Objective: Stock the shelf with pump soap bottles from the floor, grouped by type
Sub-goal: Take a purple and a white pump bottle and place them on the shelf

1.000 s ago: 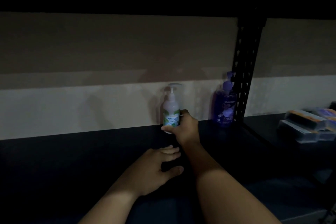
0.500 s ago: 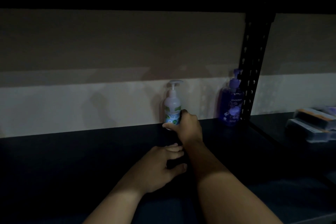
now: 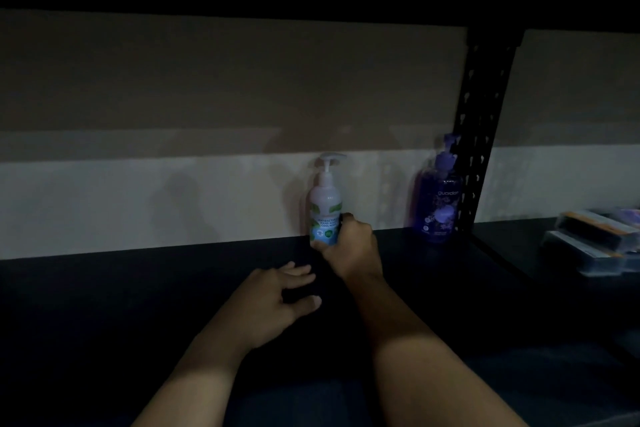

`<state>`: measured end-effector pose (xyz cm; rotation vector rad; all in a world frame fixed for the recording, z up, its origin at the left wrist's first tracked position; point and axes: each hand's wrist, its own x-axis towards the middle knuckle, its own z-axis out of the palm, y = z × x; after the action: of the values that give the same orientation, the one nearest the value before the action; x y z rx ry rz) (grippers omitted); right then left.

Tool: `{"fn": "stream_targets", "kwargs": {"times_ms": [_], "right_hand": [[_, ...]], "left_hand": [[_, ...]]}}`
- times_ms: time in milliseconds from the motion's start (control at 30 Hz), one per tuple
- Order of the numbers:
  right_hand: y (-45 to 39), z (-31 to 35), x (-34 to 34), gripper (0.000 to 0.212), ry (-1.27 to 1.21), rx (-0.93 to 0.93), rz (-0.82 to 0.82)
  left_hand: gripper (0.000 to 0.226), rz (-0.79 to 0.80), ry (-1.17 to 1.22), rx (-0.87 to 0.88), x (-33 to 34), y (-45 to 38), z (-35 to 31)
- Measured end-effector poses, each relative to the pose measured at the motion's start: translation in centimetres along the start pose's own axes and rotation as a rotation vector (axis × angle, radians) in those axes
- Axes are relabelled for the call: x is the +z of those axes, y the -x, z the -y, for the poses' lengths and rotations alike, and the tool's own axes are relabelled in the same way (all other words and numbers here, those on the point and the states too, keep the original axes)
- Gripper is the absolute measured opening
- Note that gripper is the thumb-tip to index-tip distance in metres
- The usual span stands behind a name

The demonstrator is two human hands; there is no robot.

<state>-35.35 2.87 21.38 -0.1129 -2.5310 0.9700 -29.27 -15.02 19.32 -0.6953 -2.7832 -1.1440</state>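
White pump bottle stood upright at back of dark shelf, against pale wall. I had right hand on its lower body, fingers curled round label. Left hand lay nearer me, just above shelf, fingers loosely spread, holding nothing. Purple pump bottle stood well apart to right, beside black perforated upright. Flat packs sat on next shelf, far right.

You have one white pump bottle, one purple pump bottle, and two hands in view.
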Motion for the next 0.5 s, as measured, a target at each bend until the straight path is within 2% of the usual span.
{"fn": "stream_targets", "kwargs": {"times_ms": [500], "right_hand": [[0.31, 0.79, -0.07, 0.062, 0.067, -0.010, 0.041]], "left_hand": [[0.052, 0.000, -0.015, -0.001, 0.08, -0.18, -0.01]]}}
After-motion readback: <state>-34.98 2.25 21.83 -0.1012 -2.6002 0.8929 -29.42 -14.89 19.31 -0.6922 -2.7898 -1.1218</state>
